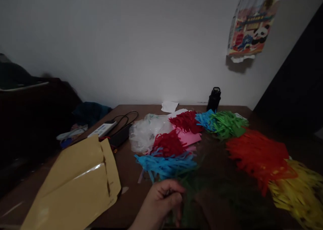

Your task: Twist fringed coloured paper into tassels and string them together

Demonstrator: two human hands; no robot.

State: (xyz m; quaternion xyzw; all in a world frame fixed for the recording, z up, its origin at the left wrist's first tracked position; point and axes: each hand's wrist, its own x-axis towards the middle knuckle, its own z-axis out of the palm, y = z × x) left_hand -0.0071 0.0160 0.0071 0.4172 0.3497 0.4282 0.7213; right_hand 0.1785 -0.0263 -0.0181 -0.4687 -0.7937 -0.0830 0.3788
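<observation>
My left hand (164, 201) reaches in at the bottom middle, its fingers curled in and the thumb near the index finger. Around its fingertips lies dim, blurred dark green fringed paper (188, 186); whether the fingers grip it I cannot make out. Just beyond the hand is a bundle of blue fringed paper (166, 164), with red fringed paper (170, 144) behind it. A second red bundle (185, 121) and pink paper (188, 137) lie farther back. No part of my right hand can be clearly seen; the area right of my left hand is dark and smeared.
A yellow padded envelope (75, 183) lies left, near a white box (102, 128) and black cable (126, 117). Clear plastic bags (147, 132) sit mid-table. Green (228, 124), orange-red (259, 154) and yellow fringe (300, 189) line the right. A black bottle (214, 99) stands behind.
</observation>
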